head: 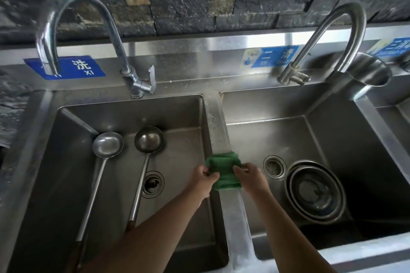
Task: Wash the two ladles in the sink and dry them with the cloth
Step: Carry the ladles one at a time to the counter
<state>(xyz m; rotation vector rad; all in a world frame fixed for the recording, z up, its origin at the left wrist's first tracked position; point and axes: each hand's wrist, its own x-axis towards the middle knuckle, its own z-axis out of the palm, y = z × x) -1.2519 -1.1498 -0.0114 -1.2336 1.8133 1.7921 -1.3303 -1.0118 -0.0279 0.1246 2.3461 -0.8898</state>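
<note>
Two steel ladles lie in the left sink basin (182, 117), bowls toward the back wall. The left ladle (107, 144) has a lighter bowl, the right ladle (148, 139) a darker one; both long handles run toward me and end in brown grips. A green cloth (224, 169) is draped over the divider between the two basins. My left hand (205, 175) pinches its left edge and my right hand (249, 173) pinches its right edge. No water runs from either tap.
A gooseneck tap (131, 75) stands behind the left basin, another tap (295, 75) behind the right basin. Stacked steel bowls (316, 193) sit in the right basin beside its drain (274, 166). A steel cup (368, 71) stands at the back right. The left drain (153, 184) lies between the ladles and the divider.
</note>
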